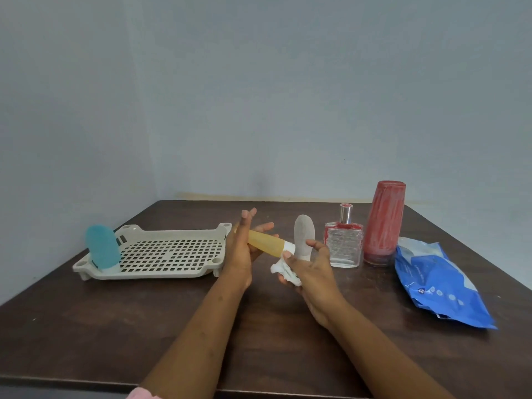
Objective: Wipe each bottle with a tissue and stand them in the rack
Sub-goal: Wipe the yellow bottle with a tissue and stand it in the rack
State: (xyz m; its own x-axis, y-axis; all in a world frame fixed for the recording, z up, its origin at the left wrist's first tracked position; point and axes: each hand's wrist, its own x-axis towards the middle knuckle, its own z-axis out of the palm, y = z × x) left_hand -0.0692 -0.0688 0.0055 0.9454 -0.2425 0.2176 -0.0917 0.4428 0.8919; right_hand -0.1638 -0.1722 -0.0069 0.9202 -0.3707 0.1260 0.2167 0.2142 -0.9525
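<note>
My left hand [240, 249] holds a yellow tube bottle [266, 243] lying sideways above the table, its white cap [290, 247] pointing right. My right hand [309, 269] grips a crumpled white tissue [283, 269] just under that cap. A blue bottle [103, 249] stands cap-down at the left end of the beige perforated rack [172, 251]. Behind my right hand a grey bottle [303, 236] stands on the table. To its right stand a clear perfume bottle [344, 243] with red trim and a tall red bottle [384, 223].
A blue tissue pack [440, 286] lies at the right side of the dark wooden table [115, 312]. A grey-blue wall rises right behind the table's far edge.
</note>
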